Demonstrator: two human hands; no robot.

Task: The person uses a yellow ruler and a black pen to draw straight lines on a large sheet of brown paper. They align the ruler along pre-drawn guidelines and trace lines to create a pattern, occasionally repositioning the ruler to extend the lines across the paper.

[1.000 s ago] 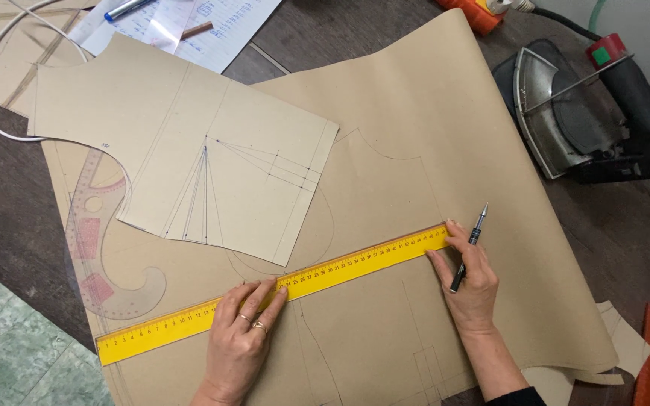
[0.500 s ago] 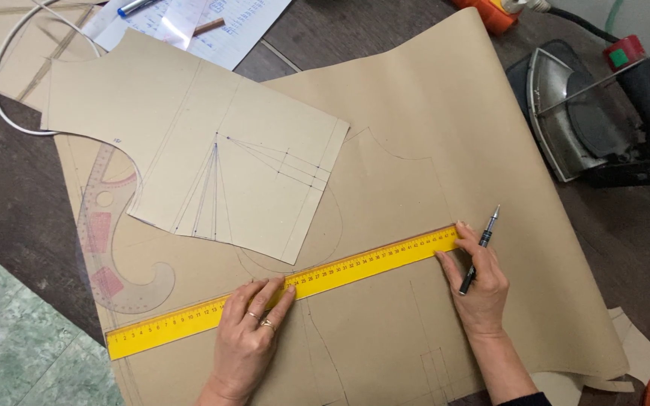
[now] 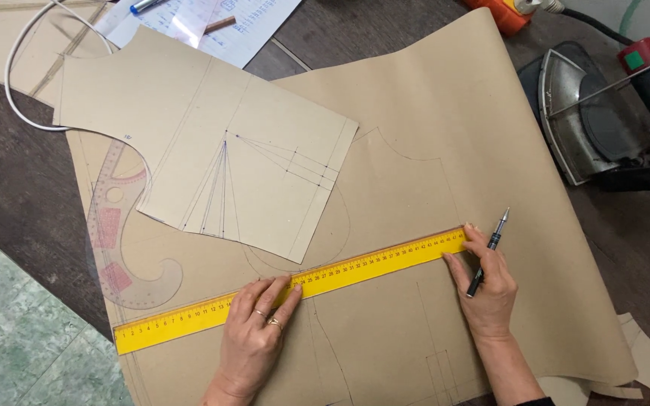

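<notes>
A long, flat yellow plastic ruler point(image 3: 295, 284) lies slanted across a broad sheet of matte brown kraft paper point(image 3: 445, 150) marked with thin pencilled curves. The left hand point(image 3: 253, 338) rests flat, fingers spread, pressing the ruler's lower edge near its middle. The right hand point(image 3: 487, 289) touches the ruler's right end with its fingertips while closed around a slim black pen point(image 3: 488, 252). A smaller cut paper pattern piece point(image 3: 212, 150) and a clear curved plastic template point(image 3: 126, 240) lie above the ruler.
</notes>
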